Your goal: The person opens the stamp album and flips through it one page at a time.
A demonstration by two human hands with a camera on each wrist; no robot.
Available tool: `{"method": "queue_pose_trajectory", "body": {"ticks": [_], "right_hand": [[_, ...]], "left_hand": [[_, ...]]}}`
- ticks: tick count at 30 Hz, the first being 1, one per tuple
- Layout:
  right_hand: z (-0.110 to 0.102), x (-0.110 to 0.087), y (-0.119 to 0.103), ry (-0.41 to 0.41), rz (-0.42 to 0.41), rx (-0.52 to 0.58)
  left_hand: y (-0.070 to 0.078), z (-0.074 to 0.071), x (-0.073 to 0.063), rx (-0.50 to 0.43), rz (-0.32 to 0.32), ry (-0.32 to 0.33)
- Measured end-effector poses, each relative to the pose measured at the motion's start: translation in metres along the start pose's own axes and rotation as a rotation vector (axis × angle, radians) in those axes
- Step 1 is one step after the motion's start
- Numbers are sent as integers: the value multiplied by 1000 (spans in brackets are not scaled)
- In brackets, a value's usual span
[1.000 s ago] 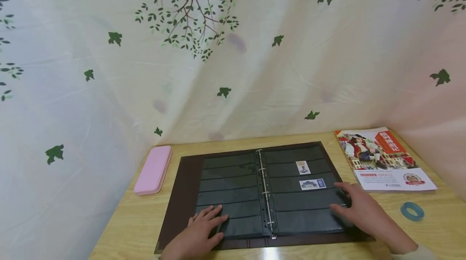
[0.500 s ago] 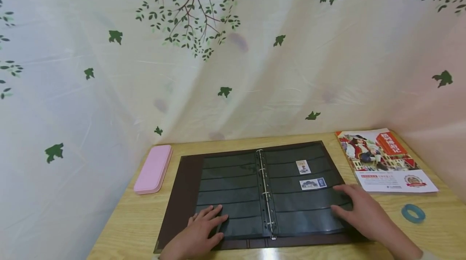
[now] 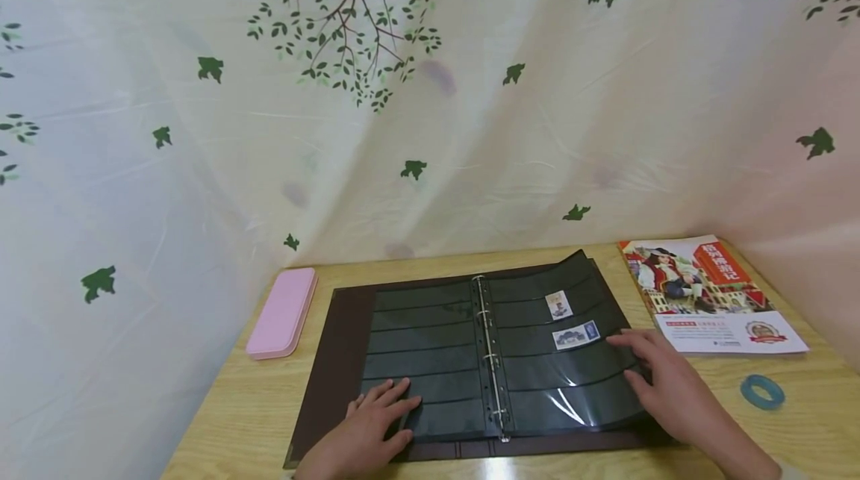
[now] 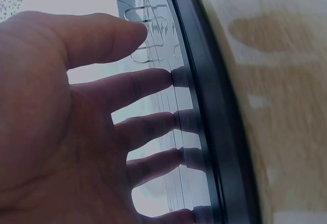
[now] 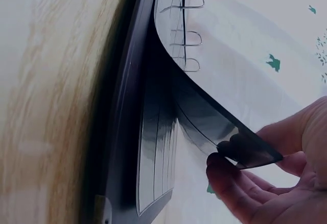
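A ring-bound stamp album lies spread on the table, its dark pocket pages on both sides of the metal rings. My left hand rests on the left page, fingers spread and straight with the tips on its surface in the left wrist view. At the right side, my right hand pinches the edge of the right album page between thumb and fingers. The right wrist view shows this page bent up off the one beneath. Two stamps, a small one and a wide one, sit in its pockets.
A pink case lies left of the album on the wooden table. To the right are an illustrated book and a blue ring-shaped roll. A leaf-patterned curtain hangs behind.
The right page's outer edge has come up off the album and now curves, with its top corner raised. My right hand has closed on that edge. My left hand has stayed in place.
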State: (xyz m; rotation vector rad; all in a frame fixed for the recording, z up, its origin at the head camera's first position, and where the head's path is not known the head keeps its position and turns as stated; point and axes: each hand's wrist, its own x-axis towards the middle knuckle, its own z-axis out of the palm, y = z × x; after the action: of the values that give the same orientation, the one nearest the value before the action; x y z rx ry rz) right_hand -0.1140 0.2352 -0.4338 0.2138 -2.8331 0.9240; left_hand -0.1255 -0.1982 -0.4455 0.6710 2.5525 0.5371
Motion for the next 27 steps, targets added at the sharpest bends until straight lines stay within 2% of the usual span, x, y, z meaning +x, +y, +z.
{"method": "queue_pose_trajectory", "body": {"ticks": [14, 22, 27], "right_hand": [[-5, 1, -10, 67, -16, 61], [-6, -4, -22, 148, -80, 95], [-4, -7, -31, 168, -132, 132]], "left_hand": [[0, 2, -1, -17, 6, -1], [0, 2, -1, -14, 9, 3], [0, 3, -1, -17, 10, 5]]}}
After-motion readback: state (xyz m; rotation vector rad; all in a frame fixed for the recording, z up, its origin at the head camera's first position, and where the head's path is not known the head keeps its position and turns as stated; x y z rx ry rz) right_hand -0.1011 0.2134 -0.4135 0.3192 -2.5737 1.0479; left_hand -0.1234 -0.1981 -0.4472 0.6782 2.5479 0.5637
